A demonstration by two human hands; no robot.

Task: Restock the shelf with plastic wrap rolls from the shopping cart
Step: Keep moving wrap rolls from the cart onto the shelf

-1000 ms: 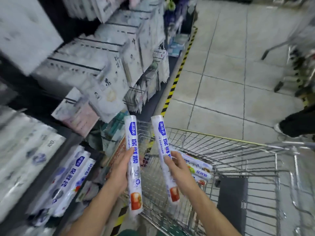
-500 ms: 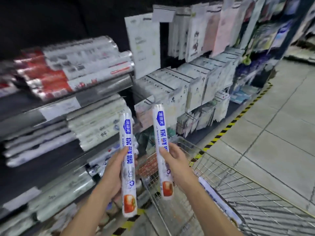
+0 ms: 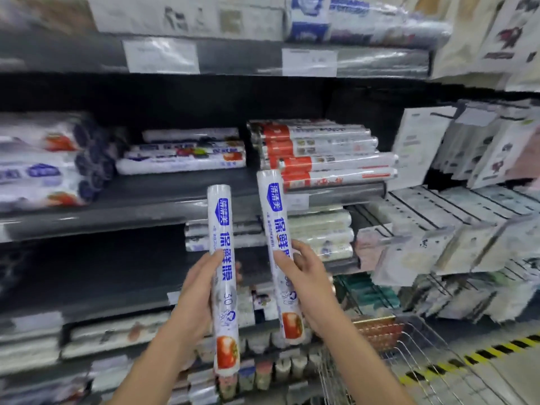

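Observation:
I hold two white plastic wrap rolls with blue print, both upright in front of the shelves. My left hand (image 3: 196,293) is shut on the left roll (image 3: 222,244). My right hand (image 3: 306,282) grips the right roll (image 3: 274,217), which stands a little higher. Behind them runs the grey shelf (image 3: 163,197), with stacked white and blue rolls (image 3: 181,159) at its middle and red-labelled rolls (image 3: 324,153) to the right. A corner of the wire shopping cart (image 3: 388,334) shows at the lower right.
A darker shelf bay (image 3: 96,273) opens lower left, with more rolls packed below it. Hanging flat packages (image 3: 467,235) crowd the right side. Yellow-black floor tape (image 3: 479,355) runs along the shelf base. Price tags line the shelf edges.
My view has swung left from the cart and aisle to face the shelves straight on. Both hands have kept their rolls upright and raised them toward the middle shelf.

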